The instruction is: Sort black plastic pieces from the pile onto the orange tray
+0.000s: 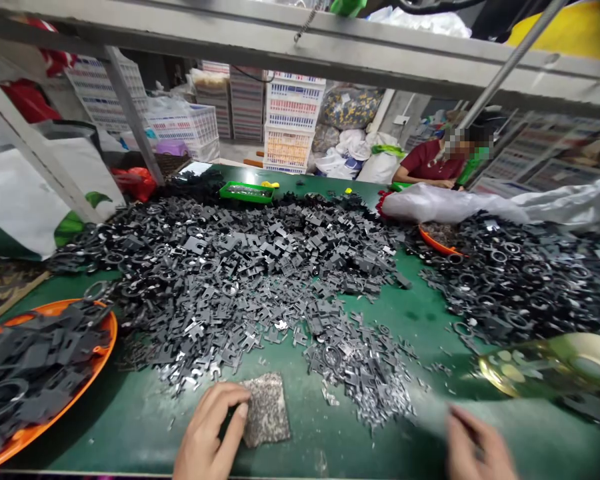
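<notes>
My left hand (210,433) lies at the table's near edge, its fingers curled and pressed on the left side of a flat speckled grey pad (266,408). My right hand (475,447) is at the lower right, smeared by motion, so its fingers cannot be made out. Just past both hands a big heap of small black and silvery flat metal parts (260,280) covers the green table (420,313). A glossy yellow-green object (555,363), blurred, sits right above my right hand.
An orange tray (111,331) with black parts sits at the near left. A second pile of black rings (525,280) lies to the right, with a white bag (460,203) behind it. Across the table sits a person in a red top (425,163). A green tray (245,192) and stacked crates (290,120) are farther back.
</notes>
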Action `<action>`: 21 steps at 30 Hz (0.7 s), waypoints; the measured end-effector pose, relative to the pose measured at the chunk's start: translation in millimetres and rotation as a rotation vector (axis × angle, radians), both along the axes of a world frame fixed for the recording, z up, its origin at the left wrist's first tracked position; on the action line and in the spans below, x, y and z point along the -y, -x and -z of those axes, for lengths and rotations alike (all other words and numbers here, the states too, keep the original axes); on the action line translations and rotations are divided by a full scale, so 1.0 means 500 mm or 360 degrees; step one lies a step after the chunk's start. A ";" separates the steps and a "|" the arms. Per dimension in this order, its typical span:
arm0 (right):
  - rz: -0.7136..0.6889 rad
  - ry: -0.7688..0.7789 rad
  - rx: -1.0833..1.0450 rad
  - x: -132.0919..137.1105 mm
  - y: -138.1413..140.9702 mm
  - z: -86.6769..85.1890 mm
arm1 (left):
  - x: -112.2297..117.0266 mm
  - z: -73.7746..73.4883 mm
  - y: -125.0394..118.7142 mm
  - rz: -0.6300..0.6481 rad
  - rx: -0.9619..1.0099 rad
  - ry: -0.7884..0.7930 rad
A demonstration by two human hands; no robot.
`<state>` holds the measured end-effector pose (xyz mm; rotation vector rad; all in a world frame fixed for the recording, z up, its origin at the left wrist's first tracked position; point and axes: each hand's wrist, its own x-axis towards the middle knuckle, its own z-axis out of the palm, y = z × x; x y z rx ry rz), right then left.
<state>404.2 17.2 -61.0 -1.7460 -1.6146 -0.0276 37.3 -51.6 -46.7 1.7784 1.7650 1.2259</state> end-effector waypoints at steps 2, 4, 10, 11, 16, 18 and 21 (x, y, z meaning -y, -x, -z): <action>-0.0502 0.0004 0.0210 -0.067 0.087 -0.015 | -0.001 -0.006 -0.006 0.0039 0.0015 -0.0015; -0.0783 0.0188 0.0545 -0.126 0.175 -0.030 | 0.002 -0.010 -0.002 0.0085 -0.0010 -0.0028; -0.0986 0.0150 0.0889 -0.198 0.255 -0.016 | -0.006 -0.026 0.062 -0.0115 -0.0128 0.0033; -0.1005 0.0145 0.0862 -0.201 0.245 -0.007 | -0.022 -0.036 0.077 -0.0174 -0.0169 0.0058; -0.0996 0.0143 0.0758 -0.215 0.210 0.021 | -0.190 -0.102 0.149 -0.0295 -0.0437 0.0112; -0.0987 0.0113 0.0752 -0.217 0.214 0.021 | -0.287 -0.118 0.169 -0.0315 -0.0497 0.0093; -0.0972 0.0076 0.0773 -0.218 0.226 0.013 | -0.425 -0.121 0.186 -0.0419 -0.0541 0.0066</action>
